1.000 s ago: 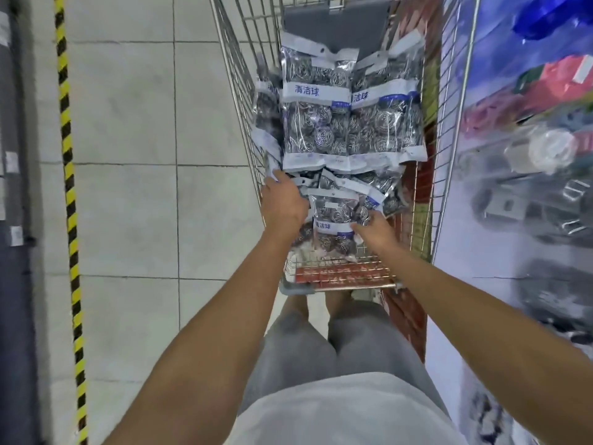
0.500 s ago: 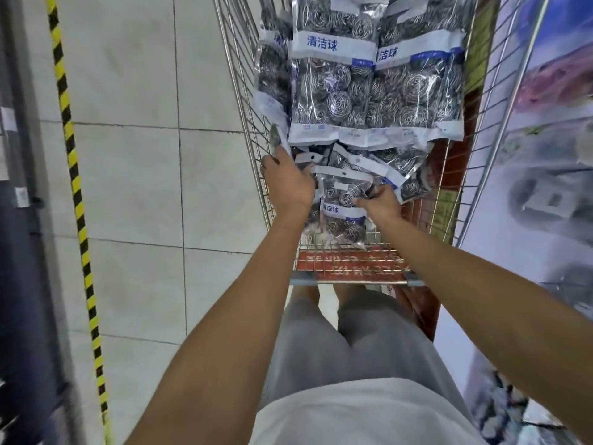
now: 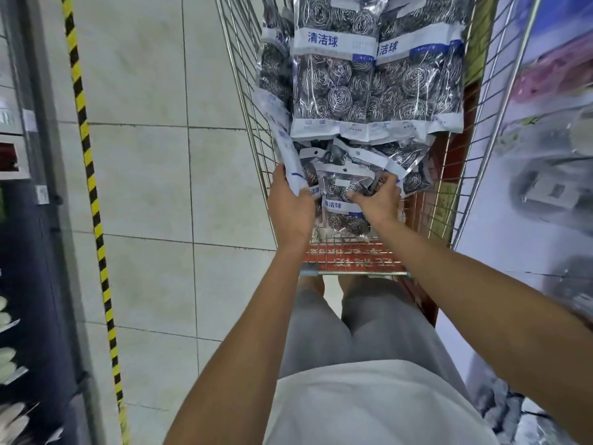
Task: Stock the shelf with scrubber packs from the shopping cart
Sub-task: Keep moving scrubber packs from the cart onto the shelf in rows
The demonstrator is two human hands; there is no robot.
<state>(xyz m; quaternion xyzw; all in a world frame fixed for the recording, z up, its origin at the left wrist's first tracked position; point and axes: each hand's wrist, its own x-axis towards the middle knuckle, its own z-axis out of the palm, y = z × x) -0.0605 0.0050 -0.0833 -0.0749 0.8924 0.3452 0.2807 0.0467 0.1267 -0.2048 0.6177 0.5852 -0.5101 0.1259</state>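
Observation:
A wire shopping cart (image 3: 250,101) stands in front of me, filled with several clear packs of steel scrubber balls with white and blue labels. Two large packs (image 3: 333,75) lie side by side further in. A smaller scrubber pack (image 3: 343,203) lies at the near end of the cart. My left hand (image 3: 290,207) grips the white edge of a pack at the cart's left side. My right hand (image 3: 378,200) has its fingers curled on the top of the small pack. Both forearms reach down into the cart.
A shelf (image 3: 545,187) with blurred goods runs along the right. On the left stands a dark shelf unit (image 3: 29,220) beside a yellow-black striped floor line (image 3: 93,200). Pale floor tiles (image 3: 154,187) lie between that line and the cart.
The view has come closer to the cart. My right hand has shifted left onto the top of the small pack, and my left hand has closed on a pack's white edge.

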